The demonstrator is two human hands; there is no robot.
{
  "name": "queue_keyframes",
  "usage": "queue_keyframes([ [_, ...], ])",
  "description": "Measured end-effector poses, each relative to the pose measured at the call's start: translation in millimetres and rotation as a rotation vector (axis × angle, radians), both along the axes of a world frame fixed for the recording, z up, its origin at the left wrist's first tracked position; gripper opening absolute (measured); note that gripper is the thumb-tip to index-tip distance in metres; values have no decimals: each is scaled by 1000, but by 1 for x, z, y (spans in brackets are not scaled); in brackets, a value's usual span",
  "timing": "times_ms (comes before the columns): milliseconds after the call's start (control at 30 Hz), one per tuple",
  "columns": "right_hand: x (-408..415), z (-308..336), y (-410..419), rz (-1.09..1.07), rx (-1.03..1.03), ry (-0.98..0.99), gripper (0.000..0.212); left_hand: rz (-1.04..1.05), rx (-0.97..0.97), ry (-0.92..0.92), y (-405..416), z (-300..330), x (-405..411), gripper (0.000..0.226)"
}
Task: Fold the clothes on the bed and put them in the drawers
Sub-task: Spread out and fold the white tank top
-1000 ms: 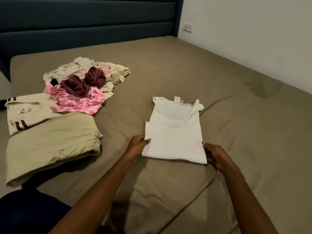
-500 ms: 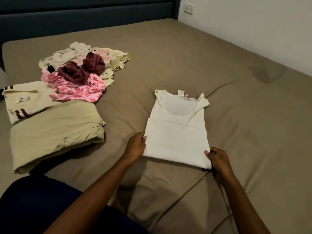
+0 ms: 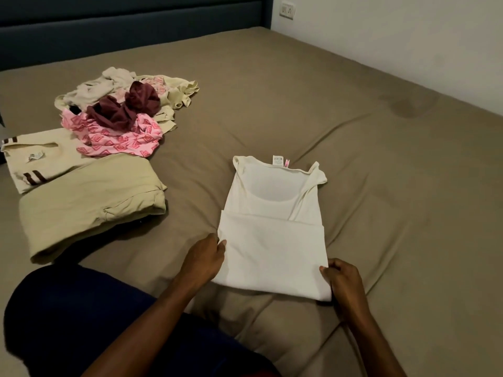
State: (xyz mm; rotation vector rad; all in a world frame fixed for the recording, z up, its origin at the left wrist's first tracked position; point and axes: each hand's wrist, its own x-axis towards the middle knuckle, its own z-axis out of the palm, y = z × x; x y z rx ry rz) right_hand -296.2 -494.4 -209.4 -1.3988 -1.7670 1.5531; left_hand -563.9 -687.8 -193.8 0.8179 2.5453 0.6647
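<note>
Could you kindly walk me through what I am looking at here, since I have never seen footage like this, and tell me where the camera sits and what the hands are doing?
There is no machine here: a person wears one wide-angle camera on the head, looking forward and down, so you see their own arms reaching into the picture. They are at a bed covered with a brown sheet. In front of them lies a white tank top, its lower part folded up over the body. The left hand pinches its left edge and the right hand grips its near right corner. To the left lie a folded beige garment, a cream shirt with brown stripes, and behind them a loose pile of unfolded clothes, with pink patterned and maroon pieces on top. No drawers are in view.
</note>
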Motion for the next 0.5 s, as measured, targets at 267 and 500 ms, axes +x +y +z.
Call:
queue_keyframes([
  [267,-51,31,49,-86,-32,77,36,299,330,-103,32,2,-34,33],
  [500,-72,16,69,-143,193,30,3,206,402,-51,38,-4,-54,11],
])
